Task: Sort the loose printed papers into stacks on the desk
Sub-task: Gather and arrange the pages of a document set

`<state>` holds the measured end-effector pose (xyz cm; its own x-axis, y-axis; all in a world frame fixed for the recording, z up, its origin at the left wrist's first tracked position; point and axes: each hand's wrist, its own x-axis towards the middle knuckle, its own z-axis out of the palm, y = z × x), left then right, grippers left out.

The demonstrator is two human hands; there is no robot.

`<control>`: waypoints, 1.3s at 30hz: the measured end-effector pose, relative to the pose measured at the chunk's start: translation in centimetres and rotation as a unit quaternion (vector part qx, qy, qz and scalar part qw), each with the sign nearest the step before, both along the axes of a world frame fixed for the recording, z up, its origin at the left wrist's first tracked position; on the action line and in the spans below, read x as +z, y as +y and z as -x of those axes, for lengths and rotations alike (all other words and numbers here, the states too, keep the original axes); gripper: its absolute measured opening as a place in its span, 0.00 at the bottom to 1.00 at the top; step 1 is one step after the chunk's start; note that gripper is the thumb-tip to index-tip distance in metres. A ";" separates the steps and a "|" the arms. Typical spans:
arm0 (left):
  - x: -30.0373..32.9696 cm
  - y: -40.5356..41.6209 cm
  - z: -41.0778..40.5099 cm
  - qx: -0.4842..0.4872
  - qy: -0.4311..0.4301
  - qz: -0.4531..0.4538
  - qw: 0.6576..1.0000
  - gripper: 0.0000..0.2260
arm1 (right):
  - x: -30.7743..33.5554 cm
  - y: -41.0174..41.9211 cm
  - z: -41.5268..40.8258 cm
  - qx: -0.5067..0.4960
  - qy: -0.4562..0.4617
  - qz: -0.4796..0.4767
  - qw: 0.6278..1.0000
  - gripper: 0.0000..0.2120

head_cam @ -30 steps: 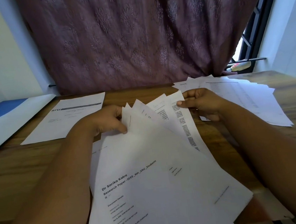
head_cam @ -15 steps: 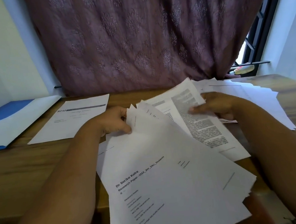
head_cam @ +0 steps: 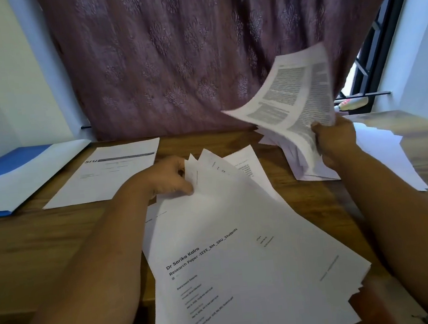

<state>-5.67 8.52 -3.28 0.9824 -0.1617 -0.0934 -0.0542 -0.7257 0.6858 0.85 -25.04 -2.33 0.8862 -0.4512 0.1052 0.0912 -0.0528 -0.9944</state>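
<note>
Nearest, a fanned sheaf (head_cam: pixel 243 251) of papers lies on the desk (head_cam: pixel 57 244), its far corner pinched in the left hand (head_cam: pixel 168 177), fingers curled on the sheets. To the right, the right hand (head_cam: pixel 336 139) clamps a printed page (head_cam: pixel 290 95), lifted over a loose stack (head_cam: pixel 381 154). Farther left lies a single sheet (head_cam: pixel 105 173), then a blue folder (head_cam: pixel 11 175), lying open. Behind hangs a curtain (head_cam: pixel 196 53).

White printed papers (head_cam: pixel 242 238) lie fanned on the desk. One text-dense sheet (head_cam: pixel 290 95) curls upward (blurred), above a loose stack (head_cam: pixel 381 160).
</note>
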 end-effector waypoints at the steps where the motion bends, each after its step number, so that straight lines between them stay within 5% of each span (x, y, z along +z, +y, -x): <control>1: -0.1 0.0 0.0 0.003 0.000 0.001 1.000 0.18 | -0.1 -0.1 -0.2 0.005 0.009 -0.034 0.999 0.18; 12: 0.3 -0.1 0.3 0.004 -0.029 0.017 0.999 0.19 | -1.3 1.6 0.1 0.129 0.043 -0.054 0.989 0.13; 22: 0.2 0.1 0.1 -0.007 -0.071 0.087 0.994 0.29 | -1.7 1.6 0.1 0.102 0.015 -0.021 0.994 0.17; 28: 0.0 0.1 0.0 -0.027 -0.075 0.046 0.996 0.16 | -1.3 1.3 0.1 0.117 0.043 -0.084 0.989 0.16; 39: -0.2 -0.2 0.0 -0.051 -0.049 0.097 0.993 0.10 | -1.5 1.2 -0.6 0.138 0.058 -0.068 0.986 0.15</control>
<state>-5.69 8.29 -3.45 0.9631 -0.2654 0.0450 -0.1939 -0.5682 0.7997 1.44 -23.83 -3.79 0.9799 -0.1935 -0.0486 -0.0309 0.0935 -0.9951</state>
